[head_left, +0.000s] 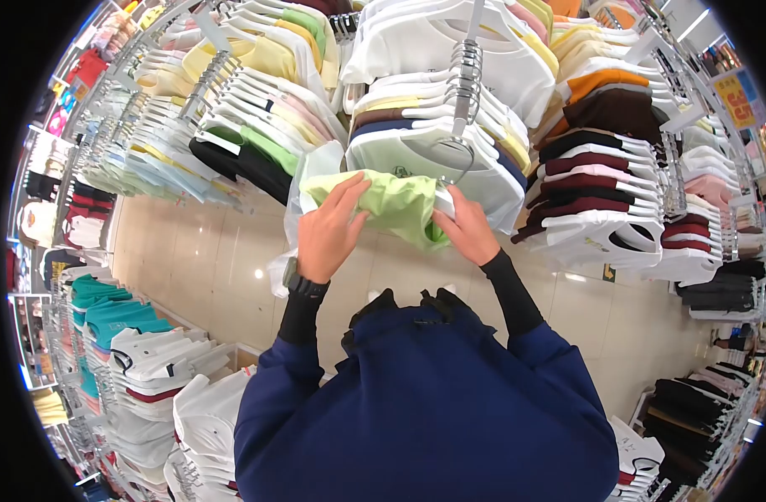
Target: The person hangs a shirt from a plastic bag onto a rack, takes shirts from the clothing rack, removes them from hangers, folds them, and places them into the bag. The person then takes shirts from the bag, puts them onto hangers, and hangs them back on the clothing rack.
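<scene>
A light green shirt [391, 201] on a white hanger is held up between my two hands, in front of a rack of white shirts [412, 155]. My left hand [333, 227] is closed on the shirt's left part, with fingers over the top of the cloth. On the other side, my right hand [467, 226] pinches the shirt near the hanger's end. The hanger's hook stands near the end of the metal display arm [460, 109]. Translucent plastic [316, 167] hangs by the shirt's left side.
Dark and maroon shirts [601, 176] hang at the right. Black, green and yellow garments [249, 155] hang at the left. Folded white and teal clothes [123, 318] are at the lower left. Tiled floor [207, 259] lies below, and black clothes [684, 410] hang at the lower right.
</scene>
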`<state>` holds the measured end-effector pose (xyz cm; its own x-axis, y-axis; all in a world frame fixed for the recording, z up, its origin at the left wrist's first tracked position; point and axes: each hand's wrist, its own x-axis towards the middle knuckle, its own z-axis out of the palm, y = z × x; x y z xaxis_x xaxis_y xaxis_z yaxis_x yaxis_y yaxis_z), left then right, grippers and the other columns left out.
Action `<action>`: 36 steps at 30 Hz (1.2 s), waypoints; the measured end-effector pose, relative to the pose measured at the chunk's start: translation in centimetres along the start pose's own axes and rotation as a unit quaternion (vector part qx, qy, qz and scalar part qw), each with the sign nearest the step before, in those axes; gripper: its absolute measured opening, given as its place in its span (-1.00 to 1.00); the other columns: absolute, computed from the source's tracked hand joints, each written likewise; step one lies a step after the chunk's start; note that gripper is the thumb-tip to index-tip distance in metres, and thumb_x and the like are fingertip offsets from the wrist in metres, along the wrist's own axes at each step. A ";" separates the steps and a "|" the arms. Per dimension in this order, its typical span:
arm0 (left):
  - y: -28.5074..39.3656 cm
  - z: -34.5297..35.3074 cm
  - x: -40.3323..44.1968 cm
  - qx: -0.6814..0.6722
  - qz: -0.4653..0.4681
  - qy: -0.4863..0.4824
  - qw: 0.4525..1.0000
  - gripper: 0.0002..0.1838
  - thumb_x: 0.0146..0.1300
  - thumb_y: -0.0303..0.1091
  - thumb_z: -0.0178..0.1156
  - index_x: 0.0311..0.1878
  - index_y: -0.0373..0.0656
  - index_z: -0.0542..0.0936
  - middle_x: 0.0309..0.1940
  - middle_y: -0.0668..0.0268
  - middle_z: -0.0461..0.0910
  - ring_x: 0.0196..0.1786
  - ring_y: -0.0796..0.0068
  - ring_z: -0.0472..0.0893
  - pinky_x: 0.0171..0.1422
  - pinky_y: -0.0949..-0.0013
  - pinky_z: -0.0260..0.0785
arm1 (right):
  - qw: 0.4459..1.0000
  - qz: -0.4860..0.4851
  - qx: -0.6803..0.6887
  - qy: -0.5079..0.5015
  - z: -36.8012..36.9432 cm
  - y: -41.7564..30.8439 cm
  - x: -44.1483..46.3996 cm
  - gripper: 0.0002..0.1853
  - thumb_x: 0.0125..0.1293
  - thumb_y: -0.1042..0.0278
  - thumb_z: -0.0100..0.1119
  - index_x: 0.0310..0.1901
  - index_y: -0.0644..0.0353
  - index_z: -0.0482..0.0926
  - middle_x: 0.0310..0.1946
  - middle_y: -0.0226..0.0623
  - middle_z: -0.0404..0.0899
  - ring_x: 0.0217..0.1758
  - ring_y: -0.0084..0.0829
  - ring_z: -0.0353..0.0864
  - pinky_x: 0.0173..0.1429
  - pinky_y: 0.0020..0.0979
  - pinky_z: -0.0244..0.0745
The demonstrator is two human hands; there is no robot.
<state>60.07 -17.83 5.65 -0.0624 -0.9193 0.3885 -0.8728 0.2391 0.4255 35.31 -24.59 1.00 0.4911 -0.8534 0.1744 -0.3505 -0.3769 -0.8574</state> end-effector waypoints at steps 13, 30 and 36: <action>-0.4 2.2 4.4 0.065 0.083 -0.044 0.993 -0.67 0.16 -0.15 0.36 -0.11 -0.07 0.52 -0.39 0.27 0.64 -0.39 0.09 0.63 -0.39 0.12 0.43 | 0.979 -0.143 -0.044 0.138 -1.2 -1.7 2.3 -0.74 0.30 0.39 0.24 -0.03 0.28 0.51 -0.40 -0.14 0.60 -0.36 -0.09 0.60 -0.16 -0.23 0.50; -3.3 -5.0 3.1 -0.047 0.054 -0.034 0.997 -0.55 0.09 -0.23 0.47 0.00 -0.23 0.61 -0.29 0.06 0.66 -0.27 -0.03 0.61 -0.23 0.21 0.45 | 0.983 -0.032 -0.168 -0.062 3.6 9.9 -3.3 -0.75 0.31 0.31 0.20 -0.04 0.18 0.47 -0.15 -0.17 0.56 -0.18 -0.11 0.63 -0.14 -0.12 0.53; -7.1 -5.6 0.5 -0.006 0.027 -0.042 0.999 -0.64 0.08 -0.33 0.43 -0.07 -0.22 0.61 -0.33 0.08 0.64 -0.30 -0.07 0.58 -0.26 0.14 0.40 | 0.978 -0.081 -0.188 0.028 -2.7 7.8 -4.5 -0.85 0.28 0.36 0.23 -0.19 0.21 0.54 -0.09 -0.22 0.57 -0.06 -0.09 0.59 -0.02 -0.15 0.51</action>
<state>68.91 -18.22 7.39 -0.1496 -0.9280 0.3411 -0.8609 0.2919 0.4167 28.18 -24.64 -5.18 0.5244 -0.7858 0.3280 -0.5457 -0.6059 -0.5789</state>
